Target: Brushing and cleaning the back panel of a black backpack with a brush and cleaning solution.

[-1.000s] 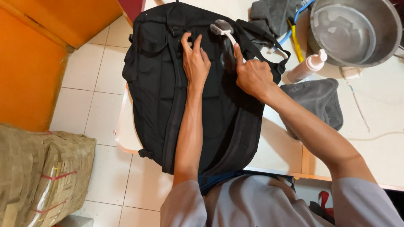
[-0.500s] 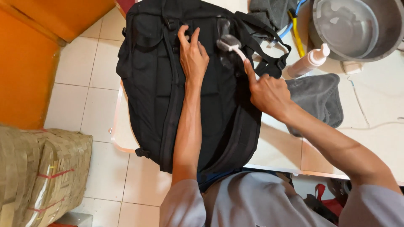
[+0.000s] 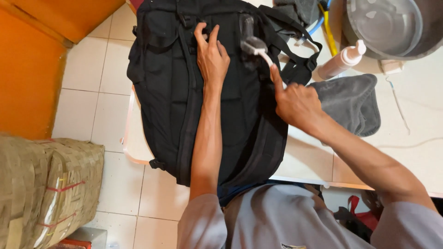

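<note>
The black backpack (image 3: 203, 92) lies across the edge of the white table (image 3: 415, 138), half of it overhanging the tiled floor. The left hand (image 3: 212, 55) presses flat on its front panel, fingers spread, holding nothing. The right hand (image 3: 295, 103) is clamped on a white-handled brush (image 3: 256, 48), which has slid a little farther up the panel since a second ago (scrubbing strokes, seemingly). Beside the backpack lie a grey cloth (image 3: 350, 101), a pump bottle (image 3: 341, 60) and a metal basin (image 3: 392, 25).
</note>
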